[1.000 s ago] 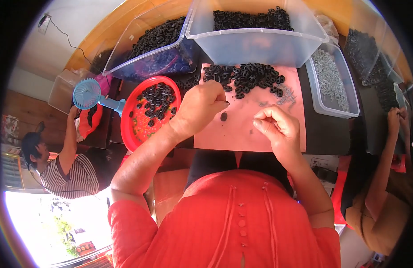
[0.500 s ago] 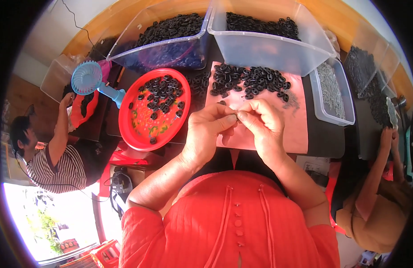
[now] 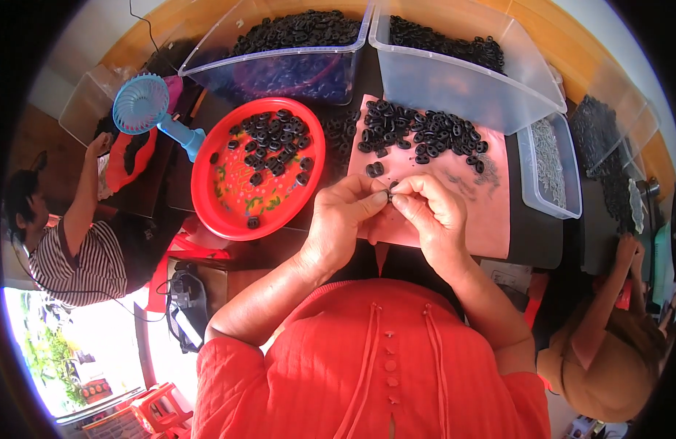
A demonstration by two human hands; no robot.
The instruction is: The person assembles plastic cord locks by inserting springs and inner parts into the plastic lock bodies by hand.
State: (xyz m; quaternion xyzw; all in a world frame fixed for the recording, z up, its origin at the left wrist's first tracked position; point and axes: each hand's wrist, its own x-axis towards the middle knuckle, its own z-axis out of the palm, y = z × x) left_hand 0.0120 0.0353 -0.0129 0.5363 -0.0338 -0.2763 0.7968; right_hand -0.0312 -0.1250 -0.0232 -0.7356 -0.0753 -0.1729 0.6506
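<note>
My left hand (image 3: 336,219) and my right hand (image 3: 439,218) meet over the pink cloth (image 3: 488,234), both closed in a pinch. Between their fingertips is a small dark piece (image 3: 390,196), mostly hidden, probably one of the black plastic cord locks. Just beyond the fingers lie a couple of loose black cord locks (image 3: 374,170). A heap of two-holed black cord lock pieces (image 3: 444,133) covers the cloth's far part. Thin silvery springs (image 3: 485,174) are scattered on its right. Left of my hands, the red oval tray (image 3: 199,197) holds several black cord locks.
Two clear bins (image 3: 455,77) of black parts stand at the back. A smaller clear box (image 3: 529,175) holds silvery springs at right. A blue handheld fan (image 3: 140,104) is beyond the tray. Co-workers sit at left (image 3: 82,256) and right (image 3: 601,358).
The view has shifted slightly, so the table things sit differently in it. My hands stay pinched together, with the dark piece now showing a little more between the fingertips.
</note>
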